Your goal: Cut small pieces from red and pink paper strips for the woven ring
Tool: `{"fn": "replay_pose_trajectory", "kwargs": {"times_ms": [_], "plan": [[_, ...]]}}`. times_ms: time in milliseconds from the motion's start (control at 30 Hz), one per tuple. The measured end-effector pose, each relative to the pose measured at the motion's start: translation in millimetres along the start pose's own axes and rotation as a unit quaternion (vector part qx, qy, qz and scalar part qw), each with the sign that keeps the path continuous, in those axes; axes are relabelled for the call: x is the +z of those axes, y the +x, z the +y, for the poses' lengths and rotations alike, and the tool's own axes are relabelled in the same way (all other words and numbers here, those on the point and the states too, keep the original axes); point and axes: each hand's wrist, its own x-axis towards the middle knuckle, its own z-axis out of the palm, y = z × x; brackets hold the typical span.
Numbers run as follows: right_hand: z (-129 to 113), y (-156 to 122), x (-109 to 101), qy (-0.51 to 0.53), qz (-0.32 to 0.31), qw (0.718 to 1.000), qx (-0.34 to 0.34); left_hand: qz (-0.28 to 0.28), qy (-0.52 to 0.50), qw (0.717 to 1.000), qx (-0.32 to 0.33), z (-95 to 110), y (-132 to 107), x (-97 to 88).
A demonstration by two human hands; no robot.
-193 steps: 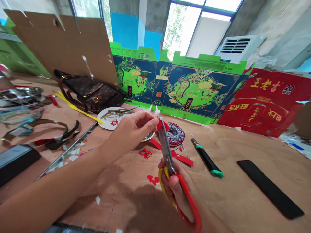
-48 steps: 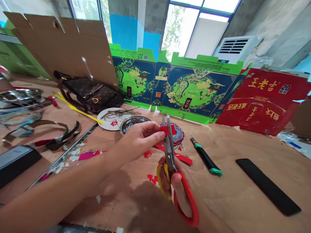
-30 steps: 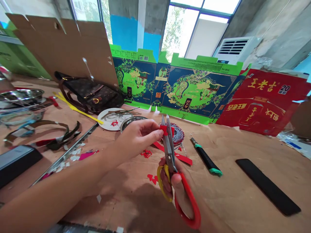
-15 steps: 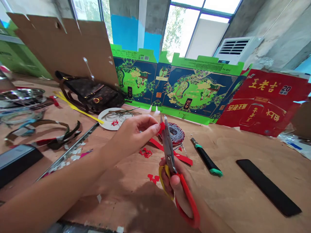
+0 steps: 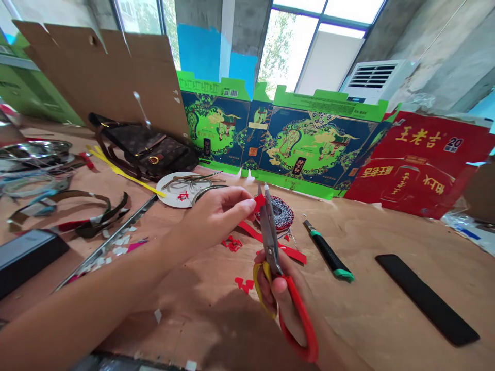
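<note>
In the head view, the left hand [image 5: 214, 216] pinches a small red paper scrap [image 5: 259, 203] between thumb and fingertips at centre frame, right at the slightly spread blades of the scissors [image 5: 269, 239]. The right hand [image 5: 286, 304] grips their red and yellow handles. A woven paper disc [image 5: 280, 213] lies just behind, and a utility knife [image 5: 328, 251] lies to the right.

Craft workshop in a raw room: bare grey concrete wall [image 5: 433, 56], white louvred air-conditioning unit [image 5: 373, 77]. Broad tan worktable [image 5: 371, 309] scattered with small cut red card scraps [image 5: 232, 243]; flattened green-and-navy printed carton [image 5: 309, 139] and flattened red printed carton [image 5: 421, 159] stand along its far edge.
</note>
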Motion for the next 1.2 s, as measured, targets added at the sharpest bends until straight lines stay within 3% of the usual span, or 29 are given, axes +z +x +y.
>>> {"fn": "replay_pose_trajectory", "kwargs": {"times_ms": [100,867,1200], "plan": [[0.4,0.1,-0.5,-0.004,-0.003,1.0,0.008,-0.008,-0.03,0.999,-0.017,-2.3,0.3,1.0],[0.5,-0.5,0.4,0.003,-0.018,1.0,-0.011,0.033,0.035,0.999,-0.004,1.0,2.4,-2.5],[-5.0,-3.3,2.5,-0.011,0.007,0.999,0.043,0.044,0.035,0.998,0.001,-2.2,2.7,-6.4]]}}
